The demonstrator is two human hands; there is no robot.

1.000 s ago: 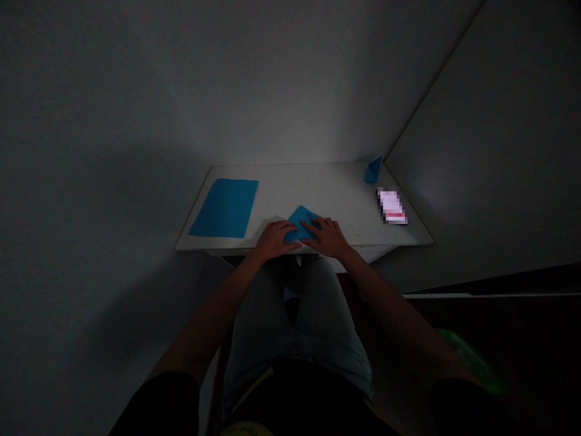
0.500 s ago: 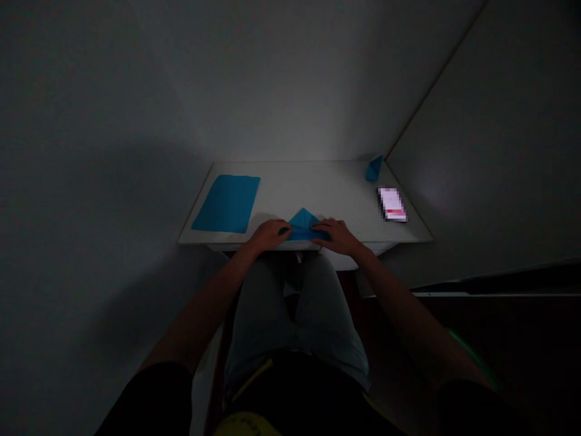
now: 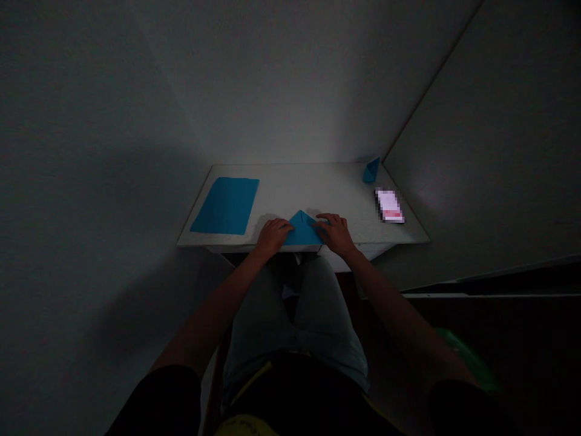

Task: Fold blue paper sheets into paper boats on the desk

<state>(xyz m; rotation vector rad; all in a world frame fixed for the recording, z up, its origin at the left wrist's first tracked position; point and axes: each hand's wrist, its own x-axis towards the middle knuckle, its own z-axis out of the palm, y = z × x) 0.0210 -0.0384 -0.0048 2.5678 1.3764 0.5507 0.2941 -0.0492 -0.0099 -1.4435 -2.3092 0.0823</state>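
A folded piece of blue paper (image 3: 301,234), triangular with its peak pointing away from me, lies flat at the table's front edge. A short dark line runs down from near its peak. My left hand (image 3: 273,235) grips the paper's left side, fingertips over the sloping edge. On the opposite side, my right hand (image 3: 334,232) rests at the right slope, thumb and forefinger apart and its fingertips touching or just over the paper.
The white table (image 3: 290,188) stands against the walls. Flat blue sheet paper (image 3: 226,206) lies at the left. At the back right stands a small folded blue paper piece (image 3: 371,171), with a lit phone (image 3: 389,206) in front of it.
The paper's creased lower band no longer shows; a smooth face with a short dark line is up. My right hand's fingers have spread and lifted somewhat.
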